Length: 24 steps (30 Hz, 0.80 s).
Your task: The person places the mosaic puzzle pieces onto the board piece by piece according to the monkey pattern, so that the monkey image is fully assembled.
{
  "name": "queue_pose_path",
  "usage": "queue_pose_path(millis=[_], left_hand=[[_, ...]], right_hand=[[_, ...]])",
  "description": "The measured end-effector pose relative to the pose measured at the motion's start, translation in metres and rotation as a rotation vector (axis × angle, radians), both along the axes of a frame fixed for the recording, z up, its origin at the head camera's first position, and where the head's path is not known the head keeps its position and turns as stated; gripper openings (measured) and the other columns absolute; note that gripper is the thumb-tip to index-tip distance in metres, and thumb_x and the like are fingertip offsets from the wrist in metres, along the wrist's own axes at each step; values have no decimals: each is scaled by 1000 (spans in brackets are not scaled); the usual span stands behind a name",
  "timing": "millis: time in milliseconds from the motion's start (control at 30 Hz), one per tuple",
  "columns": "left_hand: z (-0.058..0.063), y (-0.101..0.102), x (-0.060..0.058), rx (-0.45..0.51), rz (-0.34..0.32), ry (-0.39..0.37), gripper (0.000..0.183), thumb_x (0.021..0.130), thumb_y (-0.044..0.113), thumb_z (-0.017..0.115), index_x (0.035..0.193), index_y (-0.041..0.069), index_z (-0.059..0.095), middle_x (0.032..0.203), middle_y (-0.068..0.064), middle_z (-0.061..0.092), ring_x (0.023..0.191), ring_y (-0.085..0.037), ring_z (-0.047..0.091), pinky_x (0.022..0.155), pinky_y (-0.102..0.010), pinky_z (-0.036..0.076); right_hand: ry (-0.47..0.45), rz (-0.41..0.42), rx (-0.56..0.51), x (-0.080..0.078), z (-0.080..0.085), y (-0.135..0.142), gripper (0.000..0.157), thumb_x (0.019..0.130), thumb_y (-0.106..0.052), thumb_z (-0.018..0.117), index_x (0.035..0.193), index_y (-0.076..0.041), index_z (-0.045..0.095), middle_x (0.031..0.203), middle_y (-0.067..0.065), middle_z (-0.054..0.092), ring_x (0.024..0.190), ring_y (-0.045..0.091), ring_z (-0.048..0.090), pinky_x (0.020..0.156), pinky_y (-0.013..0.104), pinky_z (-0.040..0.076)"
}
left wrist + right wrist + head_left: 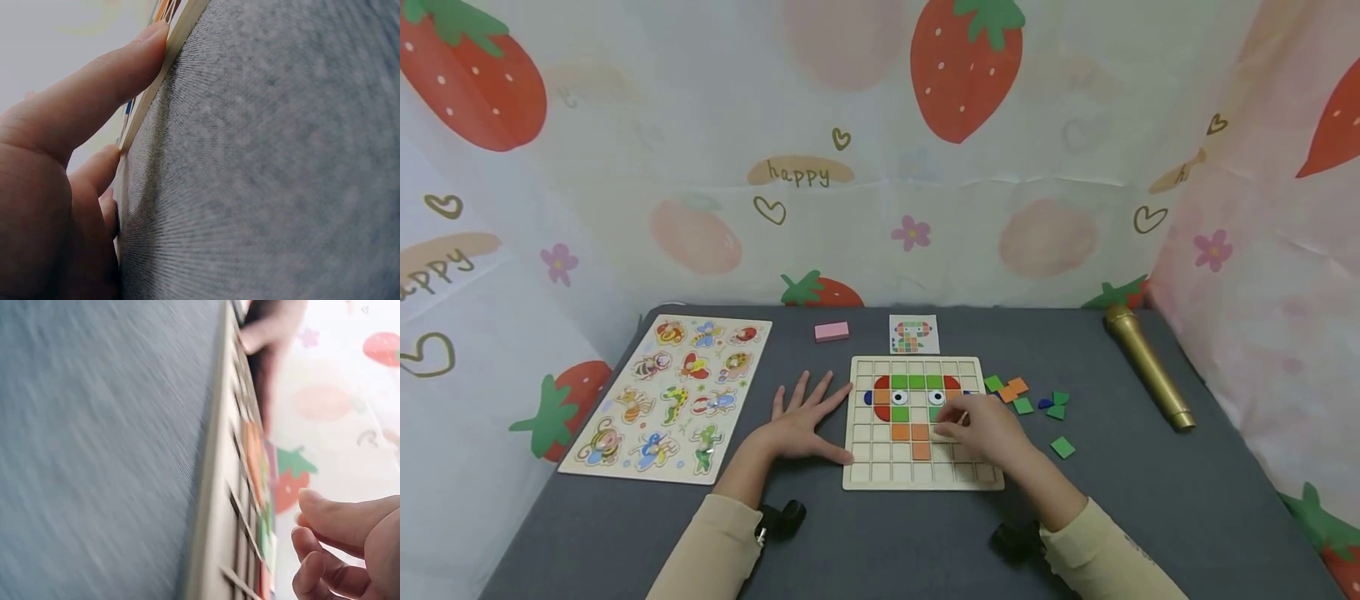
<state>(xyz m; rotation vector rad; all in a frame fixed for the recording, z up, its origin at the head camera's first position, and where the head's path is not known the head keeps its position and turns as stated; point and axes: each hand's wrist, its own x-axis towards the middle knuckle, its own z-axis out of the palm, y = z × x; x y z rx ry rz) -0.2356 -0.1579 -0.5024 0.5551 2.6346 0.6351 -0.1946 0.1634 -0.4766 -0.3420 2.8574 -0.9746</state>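
In the head view a wooden grid board lies on the table, holding red, green and orange tiles and two eye tiles. My left hand lies beside its left edge with fingers spread. The thumb and a fingertip touch that edge in the left wrist view. My right hand is over the board's right half, fingers loosely bent and partly covering the squares. In the right wrist view the right hand is above the board, with no tile visible between thumb and fingers.
Loose green tiles, orange tiles and blue pieces lie right of the board. A pattern card and a pink block are behind it. An insect picture board lies left, a gold microphone right.
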Motion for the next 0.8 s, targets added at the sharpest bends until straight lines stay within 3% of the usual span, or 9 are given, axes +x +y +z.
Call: queue_pose_path(millis=[133, 333, 600, 800], left_hand=[[-1, 0, 0, 2, -3, -5, 115, 70, 69, 79, 162, 35, 19, 172, -4, 0, 155, -38, -19, 116, -69, -14], [-2, 0, -1, 2, -2, 5, 115, 70, 70, 79, 162, 35, 20, 172, -4, 1, 155, -38, -18, 116, -69, -14], [-3, 0, -1, 2, -3, 8, 115, 70, 70, 79, 162, 35, 20, 172, -4, 1, 155, -38, -18, 116, -69, -13], [-3, 0, -2, 2, -1, 12, 115, 70, 70, 79, 162, 35, 20, 172, -4, 1, 155, -38, -18, 116, -69, -14]], right_hand=[[-6, -29, -25, -7, 11, 19, 6, 92, -25, 76, 94, -19, 75, 90, -4, 70, 72, 13, 58, 63, 31, 50], [16, -88, -24, -20, 23, 49, 20, 95, -21, 72, 111, -9, 75, 105, 8, 72, 82, 21, 63, 65, 32, 53], [-41, -123, -79, -34, 19, 82, 25, 98, -20, 68, 120, -8, 71, 115, 14, 70, 89, 26, 70, 66, 35, 55], [-49, -120, -67, -44, 12, 99, 28, 101, -19, 64, 124, -4, 69, 119, 18, 69, 103, 33, 68, 76, 42, 58]])
